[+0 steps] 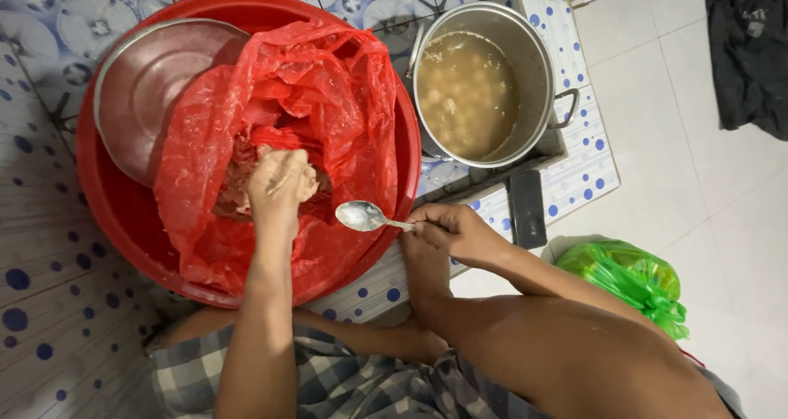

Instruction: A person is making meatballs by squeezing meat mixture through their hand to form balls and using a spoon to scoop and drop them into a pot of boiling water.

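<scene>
My left hand (279, 183) squeezes mince (242, 177) in red bag (328, 99) | right hand (455, 230) pinches spoon (365, 216) | pot (484, 82) near.

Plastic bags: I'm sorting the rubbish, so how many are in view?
2. A crumpled red plastic bag lies open in the round red plastic basin, around the left hand. A knotted green plastic bag sits on the white floor tiles. None other shows.

Bare forearms and bare knees, no sleeves, above grey-and-white checked shorts (328, 378) of soft cloth.
</scene>
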